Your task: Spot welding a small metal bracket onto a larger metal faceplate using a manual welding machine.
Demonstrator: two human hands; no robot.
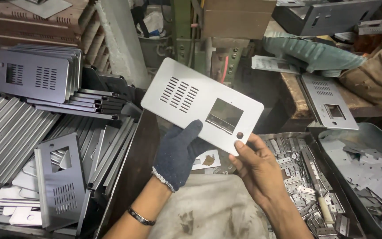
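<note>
Flat grey sheet-metal panel with vent slots and a square cutout (202,105) is held mid-air, pinched at its lower edge: gloved left hand (177,152) grasping under it, bare right hand (255,166) thumb on top. Risk: sharp edge cuts bare fingers; the shallow grip could slip, dropping it onto the grey cloth (208,212) below the fingers.

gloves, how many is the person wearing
1. A dark knit glove covers the left hand, gripping the lower edge of the flat metal panel. The right hand is bare, holding the panel's lower right corner.
</note>
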